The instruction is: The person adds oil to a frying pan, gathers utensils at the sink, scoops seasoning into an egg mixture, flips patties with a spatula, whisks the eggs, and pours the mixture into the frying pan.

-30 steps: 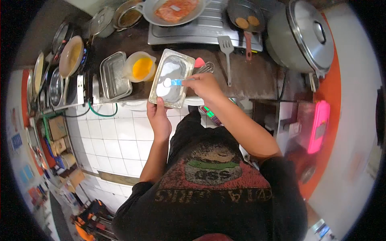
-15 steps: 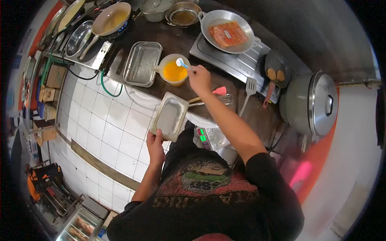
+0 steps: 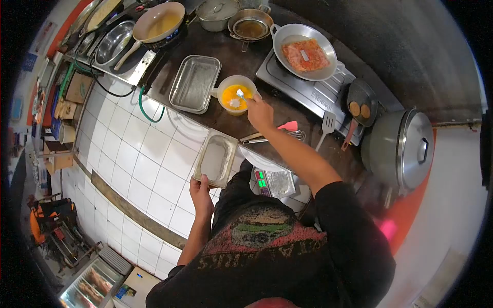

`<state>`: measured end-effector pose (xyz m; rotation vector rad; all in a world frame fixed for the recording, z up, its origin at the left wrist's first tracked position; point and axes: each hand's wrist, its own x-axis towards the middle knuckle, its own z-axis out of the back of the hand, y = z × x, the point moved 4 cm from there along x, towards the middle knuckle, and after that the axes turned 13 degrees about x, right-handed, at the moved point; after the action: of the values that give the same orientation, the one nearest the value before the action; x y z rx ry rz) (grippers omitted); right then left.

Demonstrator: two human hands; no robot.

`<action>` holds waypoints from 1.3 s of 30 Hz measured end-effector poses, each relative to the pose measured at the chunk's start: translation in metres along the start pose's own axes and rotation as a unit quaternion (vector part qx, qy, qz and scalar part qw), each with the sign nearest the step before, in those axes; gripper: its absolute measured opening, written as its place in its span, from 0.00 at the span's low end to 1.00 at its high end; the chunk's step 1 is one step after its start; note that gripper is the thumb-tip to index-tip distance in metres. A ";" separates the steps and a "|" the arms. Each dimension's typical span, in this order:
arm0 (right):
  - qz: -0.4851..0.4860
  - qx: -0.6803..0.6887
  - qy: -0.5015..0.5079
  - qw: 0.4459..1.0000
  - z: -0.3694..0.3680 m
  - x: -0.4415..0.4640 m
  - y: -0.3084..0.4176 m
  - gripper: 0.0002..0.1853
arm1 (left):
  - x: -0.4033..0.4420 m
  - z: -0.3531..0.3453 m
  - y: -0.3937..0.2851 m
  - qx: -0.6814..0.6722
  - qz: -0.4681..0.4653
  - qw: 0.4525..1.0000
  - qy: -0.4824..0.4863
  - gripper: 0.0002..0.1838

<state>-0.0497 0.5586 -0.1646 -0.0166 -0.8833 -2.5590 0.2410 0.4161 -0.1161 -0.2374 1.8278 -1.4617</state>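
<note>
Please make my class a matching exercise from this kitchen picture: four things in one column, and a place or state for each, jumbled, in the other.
Things:
1. Spoon
2. Rectangular container
3. Large pot
4. Two-handled pan

Places or states:
A. Covered with a lid
B. In the right hand
C. Holding a reddish slab
D. In the left hand

Pairs: 1-B, 2-D, 3-A, 4-C
</note>
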 end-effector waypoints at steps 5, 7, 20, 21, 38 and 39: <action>-0.002 0.023 0.000 1.000 -0.005 0.000 -0.005 0.09 | 0.003 -0.006 0.001 0.003 0.003 1.000 0.011 0.13; -0.003 0.064 -0.038 0.997 0.002 -0.005 -0.001 0.08 | 0.006 -0.008 0.001 0.010 0.001 1.000 0.010 0.13; -0.024 0.087 -0.070 0.993 0.005 -0.003 -0.007 0.09 | 0.009 -0.014 0.003 0.041 -0.001 0.999 0.017 0.14; -0.024 0.093 -0.072 0.993 0.006 -0.002 -0.005 0.09 | 0.009 -0.014 0.002 0.050 -0.002 0.999 0.010 0.14; -0.252 0.475 -0.067 0.841 -0.016 0.001 -0.060 0.09 | 0.018 -0.014 0.010 0.043 -0.004 0.998 0.037 0.15; -0.306 0.567 -0.038 0.764 -0.010 -0.003 -0.058 0.10 | 0.019 -0.014 0.012 0.038 -0.006 0.998 0.041 0.15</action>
<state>-0.0687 0.5950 -0.2070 0.6141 -2.6584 -2.0204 0.2227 0.4194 -0.1343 -0.1533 1.8345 -1.5668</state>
